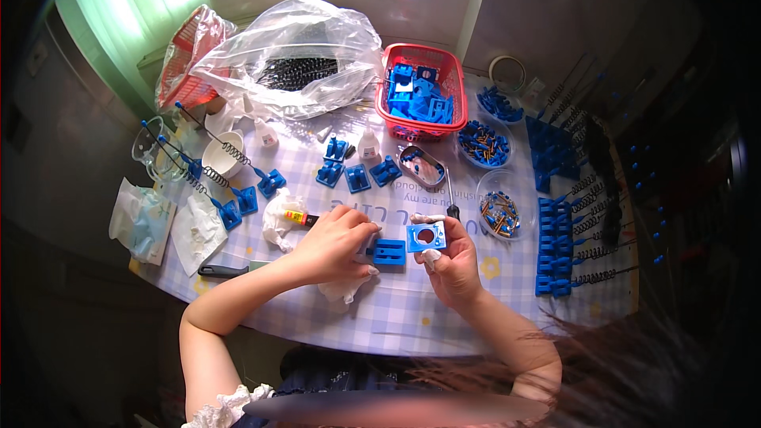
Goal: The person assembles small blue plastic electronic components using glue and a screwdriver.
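Observation:
My right hand (458, 265) grips a blue square plate (414, 244) with a round hole through its middle. White wraps cover the tips of its thumb and a finger. My left hand (337, 247) is curled, its thumb and fingertips on either side of the near end of a blue rectangular holder (390, 253) with slots. The two blue parts are close together. A small dark piece shows between my left fingertips, too small to name. Beside the left wrist lies a yellow and red glue tube (297, 217) on crumpled white tissue (277, 226).
A red basket (460, 103) of blue parts stands at the back. Bowls of blue pieces (485, 145) and small metal pins (501, 215) sit to the right, near a screwdriver (453, 211). Spring assemblies (555, 246) line the right edge. A dark-handled knife (223, 270) lies at left.

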Tool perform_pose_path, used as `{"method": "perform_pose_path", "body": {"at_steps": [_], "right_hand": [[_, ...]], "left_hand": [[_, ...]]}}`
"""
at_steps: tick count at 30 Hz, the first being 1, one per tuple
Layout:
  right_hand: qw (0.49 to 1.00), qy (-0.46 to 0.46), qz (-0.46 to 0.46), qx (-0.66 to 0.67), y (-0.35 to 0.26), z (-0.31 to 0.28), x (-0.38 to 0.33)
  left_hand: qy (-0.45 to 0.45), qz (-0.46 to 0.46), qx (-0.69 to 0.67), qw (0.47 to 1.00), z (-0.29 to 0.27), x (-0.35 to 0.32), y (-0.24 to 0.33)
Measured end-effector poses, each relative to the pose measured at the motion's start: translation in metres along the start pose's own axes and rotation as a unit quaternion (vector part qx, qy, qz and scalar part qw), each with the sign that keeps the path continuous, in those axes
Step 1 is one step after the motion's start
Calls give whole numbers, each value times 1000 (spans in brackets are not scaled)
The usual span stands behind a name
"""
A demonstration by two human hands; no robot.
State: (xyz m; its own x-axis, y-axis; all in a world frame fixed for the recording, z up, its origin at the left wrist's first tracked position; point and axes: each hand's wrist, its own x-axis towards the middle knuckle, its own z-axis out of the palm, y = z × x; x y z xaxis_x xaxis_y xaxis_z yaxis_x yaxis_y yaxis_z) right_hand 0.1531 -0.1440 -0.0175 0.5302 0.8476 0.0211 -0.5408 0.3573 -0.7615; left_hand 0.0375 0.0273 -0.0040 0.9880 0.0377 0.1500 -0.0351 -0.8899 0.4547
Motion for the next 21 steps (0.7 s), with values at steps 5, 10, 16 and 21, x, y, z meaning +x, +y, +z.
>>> {"method": "perform_pose_path", "body": {"at_steps": [5, 10, 16, 21], "right_hand": [[1000, 3, -2, -10, 1, -6, 0], [1000, 8, 15, 10, 3, -11, 1], [1000, 22, 16, -14, 3, -5, 0], [999, 12, 16, -33, 1, -4, -1]], "left_hand": [[-26, -15, -24, 999, 3, 7, 2], [-27, -20, -32, 999, 8, 4, -2], [-2, -7, -73, 997, 10, 3, -2], [7, -36, -211, 977, 5, 1, 3]]}}
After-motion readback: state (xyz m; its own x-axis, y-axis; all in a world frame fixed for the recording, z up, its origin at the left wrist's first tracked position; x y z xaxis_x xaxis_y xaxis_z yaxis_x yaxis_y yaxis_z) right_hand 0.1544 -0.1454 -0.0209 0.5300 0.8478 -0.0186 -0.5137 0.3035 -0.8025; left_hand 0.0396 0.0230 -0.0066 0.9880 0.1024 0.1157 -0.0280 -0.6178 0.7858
